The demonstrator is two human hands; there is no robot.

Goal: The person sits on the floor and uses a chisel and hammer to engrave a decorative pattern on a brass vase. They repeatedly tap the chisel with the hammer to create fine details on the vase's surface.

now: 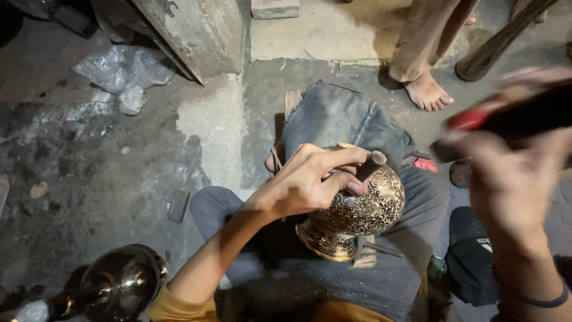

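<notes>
On the lap, an engraved brass vase [357, 209] is steadied by the left hand [310, 182], closed around a chisel [370, 165]. A blurred hammer [512, 116] is gripped by the right hand [512, 179]. A dark vase [119, 283] lies near left; a bare foot [426, 92] stands far.

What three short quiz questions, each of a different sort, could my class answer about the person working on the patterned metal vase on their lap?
1. True or false: the left hand presses a thin metal punch against the vase.
2. Which thing does the blurred right hand hold raised? A) a dark tool with a red end B) a paintbrush C) a cup
3. Fill in: a plain shiny pot stands on the floor at the lower ____ of the picture.

Key: 1 true; 2 A; 3 left.
</notes>
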